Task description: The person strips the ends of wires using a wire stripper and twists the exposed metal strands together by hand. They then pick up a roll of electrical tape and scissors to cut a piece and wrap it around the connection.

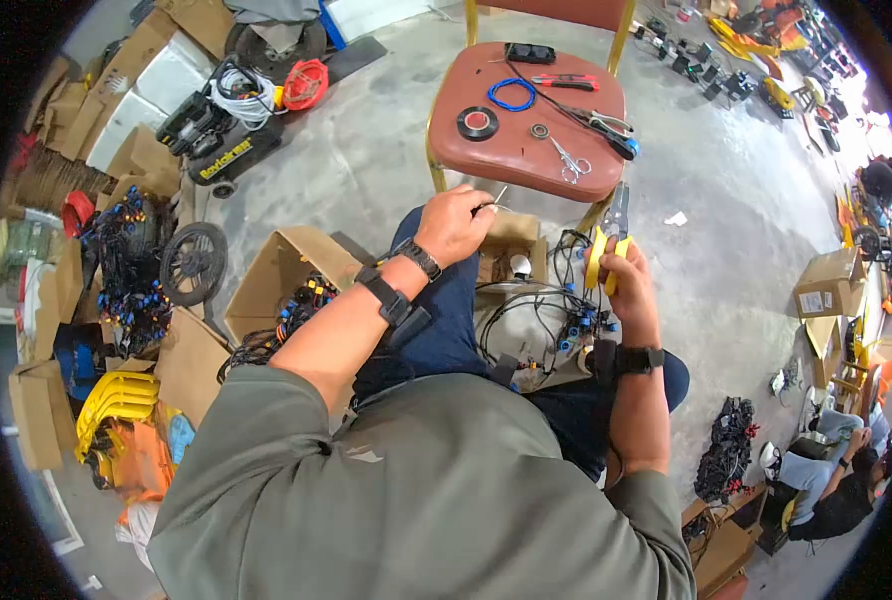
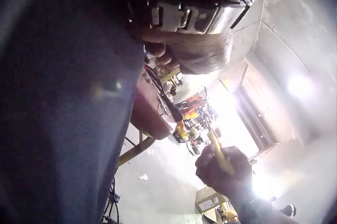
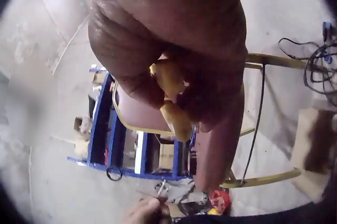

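Two hands: both busy.
Left hand point(image 1: 453, 225): pinches a thin wire end point(image 1: 499, 197).
Right hand point(image 1: 628, 282): grips yellow-handled pliers point(image 1: 598, 255), at 3 o'clock of the wire end.
Progress: early, I judge; pliers and wire end are apart, and the bundle point(image 1: 556, 320) at 6 o'clock is untouched.
Chair point(image 1: 511, 150): 12 o'clock, holding tools.

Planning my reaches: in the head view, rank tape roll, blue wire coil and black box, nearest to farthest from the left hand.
1. Tape roll, on the near left of the seat, closest to the left hand.
2. Blue wire coil, mid-seat, just beyond the roll.
3. Black box, at the far edge.
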The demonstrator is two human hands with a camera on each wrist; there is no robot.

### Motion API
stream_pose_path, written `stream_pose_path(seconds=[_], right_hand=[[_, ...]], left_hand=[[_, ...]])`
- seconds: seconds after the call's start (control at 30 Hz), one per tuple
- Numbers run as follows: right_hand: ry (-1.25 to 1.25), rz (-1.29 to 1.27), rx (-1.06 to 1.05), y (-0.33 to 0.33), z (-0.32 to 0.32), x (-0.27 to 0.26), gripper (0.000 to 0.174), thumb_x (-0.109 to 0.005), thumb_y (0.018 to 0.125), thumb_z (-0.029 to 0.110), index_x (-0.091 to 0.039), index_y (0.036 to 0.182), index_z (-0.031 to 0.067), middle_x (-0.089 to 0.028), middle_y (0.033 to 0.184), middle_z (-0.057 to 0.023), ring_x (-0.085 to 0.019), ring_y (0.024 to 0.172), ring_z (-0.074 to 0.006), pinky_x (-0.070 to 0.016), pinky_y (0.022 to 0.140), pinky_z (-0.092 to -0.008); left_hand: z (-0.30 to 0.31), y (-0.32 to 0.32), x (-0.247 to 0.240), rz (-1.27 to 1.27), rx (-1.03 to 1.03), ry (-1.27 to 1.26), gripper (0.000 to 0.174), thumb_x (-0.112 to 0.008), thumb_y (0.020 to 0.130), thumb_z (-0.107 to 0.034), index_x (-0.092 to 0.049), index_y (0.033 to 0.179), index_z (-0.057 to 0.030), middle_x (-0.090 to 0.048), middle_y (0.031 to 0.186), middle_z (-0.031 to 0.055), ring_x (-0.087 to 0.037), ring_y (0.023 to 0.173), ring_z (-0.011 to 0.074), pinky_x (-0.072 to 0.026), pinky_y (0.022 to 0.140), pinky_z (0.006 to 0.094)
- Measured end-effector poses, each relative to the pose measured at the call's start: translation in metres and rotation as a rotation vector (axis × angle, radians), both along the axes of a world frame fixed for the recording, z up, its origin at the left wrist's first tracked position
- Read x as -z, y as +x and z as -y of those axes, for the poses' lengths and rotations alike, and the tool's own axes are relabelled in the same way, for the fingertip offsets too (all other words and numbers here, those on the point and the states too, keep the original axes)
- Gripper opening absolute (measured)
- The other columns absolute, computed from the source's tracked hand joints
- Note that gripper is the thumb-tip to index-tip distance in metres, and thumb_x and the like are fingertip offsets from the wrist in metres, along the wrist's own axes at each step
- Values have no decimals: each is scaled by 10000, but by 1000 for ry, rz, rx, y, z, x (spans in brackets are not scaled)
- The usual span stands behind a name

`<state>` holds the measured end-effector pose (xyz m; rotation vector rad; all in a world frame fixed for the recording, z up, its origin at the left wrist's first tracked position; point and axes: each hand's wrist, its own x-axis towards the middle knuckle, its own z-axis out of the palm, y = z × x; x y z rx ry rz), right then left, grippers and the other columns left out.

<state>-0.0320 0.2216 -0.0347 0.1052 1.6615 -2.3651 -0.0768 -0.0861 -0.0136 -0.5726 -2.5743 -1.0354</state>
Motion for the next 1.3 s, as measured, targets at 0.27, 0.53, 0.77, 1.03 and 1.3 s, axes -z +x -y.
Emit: stream_pose_path(seconds=[0.27, 0.53, 0.77, 1.03, 1.3], right_hand=[[31, 104, 31, 40, -12, 13, 152, -519, 862, 57, -519, 1014, 68, -655, 985, -107, -647, 854, -201, -534, 728, -324], [-73, 53, -108, 56, 10, 25, 245, -503, 868, -30, -475, 1102, 35, -608, 1077, -140, -662, 988, -264, -570, 798, -368], [-135, 21, -88, 39, 26, -6, 241, -508, 891, -22, -450, 1119, 32, -617, 1086, -140, -666, 968, -231, -551, 729, -327], [-72, -43, -207, 62, 29, 9, 216, -513, 915, 3, -474, 1126, 27, -633, 1067, -118, -670, 899, -196, -538, 746, -311], [208, -131, -274, 80, 36, -1, 405, -546, 934, 121, -472, 1322, 31, -657, 1034, -87, -635, 894, -145, -492, 806, -300]], left_hand=[[-2, 8, -49, 849, -75, 696, 92, -612, 937, -138, -615, 934, -47, -654, 763, 43, -591, 602, 98, -448, 493, 218], [-37, 43, -51, 911, 76, 938, 103, -612, 946, -113, -564, 1006, -44, -660, 787, 73, -543, 549, 86, -386, 465, 200], [-46, 40, -48, 821, 100, 857, 173, -641, 932, -144, -627, 1055, -24, -668, 802, 50, -544, 589, 69, -394, 506, 188], [-54, 54, -45, 631, 75, 634, 182, -661, 921, -115, -678, 1048, 13, -657, 804, 0, -523, 637, 44, -440, 576, 208], [-55, 74, -35, 512, 71, 580, 178, -689, 899, -69, -679, 1057, 14, -657, 845, 2, -553, 700, 52, -465, 627, 212]])
